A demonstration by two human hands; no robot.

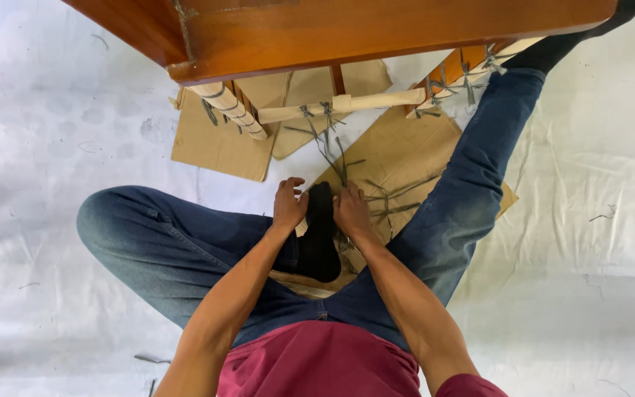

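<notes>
I sit on the floor with my left leg folded, and its black-socked foot point(319, 235) lies between my hands. My left hand point(288, 204) presses against the left side of the sock with its fingers curled; a pale strip end point(301, 229) shows just under it, and whether the hand grips it is hidden. My right hand point(350, 212) is closed at the sock's right side on a bunch of thin grey strips point(336, 158). The strips run up to a pale wrapped rail point(347, 104) of the wooden furniture.
A brown wooden furniture piece point(347, 29) hangs over the top of the view, its legs point(233, 110) bound with pale and grey strips. Cardboard sheets point(218, 143) lie beneath it on a white floor cover point(53, 110). My right leg in jeans point(472, 169) stretches toward the upper right.
</notes>
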